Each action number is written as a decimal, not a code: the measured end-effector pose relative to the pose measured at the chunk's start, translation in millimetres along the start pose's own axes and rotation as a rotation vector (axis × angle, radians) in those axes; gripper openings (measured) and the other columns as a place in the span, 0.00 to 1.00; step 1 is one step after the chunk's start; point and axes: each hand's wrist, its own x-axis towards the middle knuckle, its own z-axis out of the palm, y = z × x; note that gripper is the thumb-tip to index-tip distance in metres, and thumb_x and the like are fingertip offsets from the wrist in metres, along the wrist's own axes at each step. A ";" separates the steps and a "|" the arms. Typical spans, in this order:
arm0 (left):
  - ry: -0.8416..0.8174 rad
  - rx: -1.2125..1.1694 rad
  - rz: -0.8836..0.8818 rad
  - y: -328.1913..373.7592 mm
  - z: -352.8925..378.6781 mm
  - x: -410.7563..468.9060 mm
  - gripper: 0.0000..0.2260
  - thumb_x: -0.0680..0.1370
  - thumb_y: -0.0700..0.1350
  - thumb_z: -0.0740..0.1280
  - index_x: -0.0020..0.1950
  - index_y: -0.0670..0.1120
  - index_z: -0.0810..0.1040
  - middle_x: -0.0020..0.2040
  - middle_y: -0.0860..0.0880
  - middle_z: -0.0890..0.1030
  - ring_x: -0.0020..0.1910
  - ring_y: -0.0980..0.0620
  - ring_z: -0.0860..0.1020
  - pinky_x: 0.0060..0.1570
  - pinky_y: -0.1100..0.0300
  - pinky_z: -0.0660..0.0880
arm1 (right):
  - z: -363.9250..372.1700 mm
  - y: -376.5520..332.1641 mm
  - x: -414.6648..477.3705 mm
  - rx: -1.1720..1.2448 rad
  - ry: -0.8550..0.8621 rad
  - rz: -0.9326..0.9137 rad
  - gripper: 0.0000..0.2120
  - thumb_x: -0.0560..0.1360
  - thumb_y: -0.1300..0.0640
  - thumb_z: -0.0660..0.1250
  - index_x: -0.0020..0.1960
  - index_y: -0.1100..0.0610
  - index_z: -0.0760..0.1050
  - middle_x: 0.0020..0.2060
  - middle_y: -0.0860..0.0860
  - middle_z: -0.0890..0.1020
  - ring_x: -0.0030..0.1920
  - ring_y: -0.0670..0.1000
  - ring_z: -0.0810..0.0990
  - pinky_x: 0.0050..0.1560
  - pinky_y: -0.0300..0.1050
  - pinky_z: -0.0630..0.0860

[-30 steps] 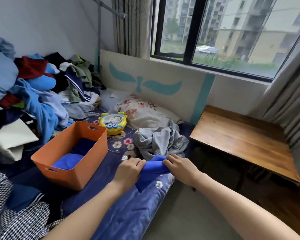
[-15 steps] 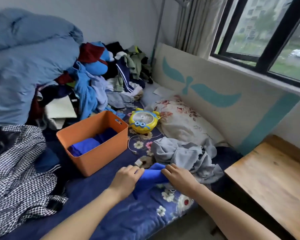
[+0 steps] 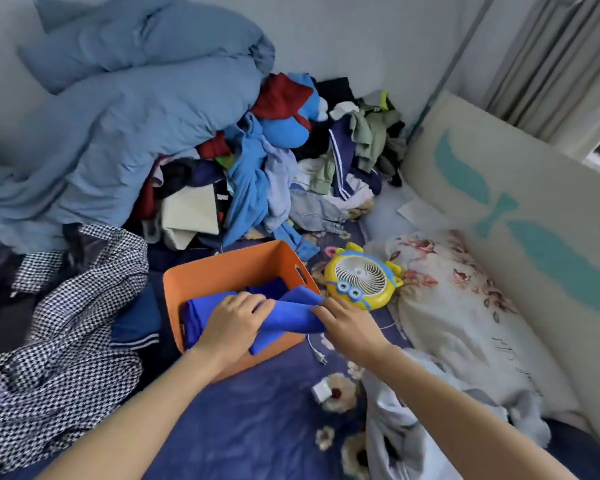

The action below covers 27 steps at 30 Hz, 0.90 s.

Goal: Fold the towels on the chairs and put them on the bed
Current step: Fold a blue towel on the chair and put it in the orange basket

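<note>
Your left hand (image 3: 236, 322) and right hand (image 3: 349, 329) each grip an end of the folded blue towel (image 3: 291, 315) over the orange bin (image 3: 229, 268). It looks light and floppy, so pinch all layers at the ends.

Head cam, fwd-down, close over bed (image 3: 257, 427)

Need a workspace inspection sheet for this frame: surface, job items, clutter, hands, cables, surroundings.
Surface: bed, navy floral sheet, mostly covered.
Job's things: blue towel held over the orange bin; folded towels lie inside it.
Clutter: clothes pile, blue duvet, checked garment, yellow fan, floral pillow.
Hands: left hand and right hand both grip the blue towel.
Cables: white cable with a plug lies on the sheet beside the bin.
Surroundings: headboard, curtain, wall.
</note>
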 end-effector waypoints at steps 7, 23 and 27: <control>-0.028 0.084 -0.039 -81.2 42.0 74.1 0.18 0.62 0.36 0.56 0.51 0.44 0.71 0.38 0.47 0.82 0.34 0.47 0.81 0.31 0.60 0.77 | 54.7 63.4 93.6 0.078 -0.036 0.007 0.19 0.54 0.65 0.74 0.43 0.58 0.75 0.36 0.53 0.79 0.33 0.56 0.78 0.16 0.41 0.67; -0.954 -0.071 -0.484 -88.9 196.5 37.5 0.33 0.73 0.63 0.42 0.75 0.49 0.58 0.76 0.45 0.57 0.72 0.48 0.61 0.68 0.52 0.60 | 204.1 123.5 121.1 0.112 -0.761 -0.110 0.16 0.76 0.54 0.60 0.61 0.58 0.73 0.63 0.60 0.71 0.67 0.60 0.67 0.66 0.56 0.63; -0.891 -0.014 -0.536 -95.5 184.9 41.1 0.22 0.80 0.51 0.55 0.73 0.46 0.63 0.74 0.42 0.62 0.70 0.44 0.63 0.66 0.51 0.63 | 187.2 120.2 127.0 0.145 -0.750 -0.093 0.18 0.78 0.55 0.55 0.66 0.57 0.69 0.66 0.58 0.68 0.69 0.56 0.63 0.68 0.52 0.60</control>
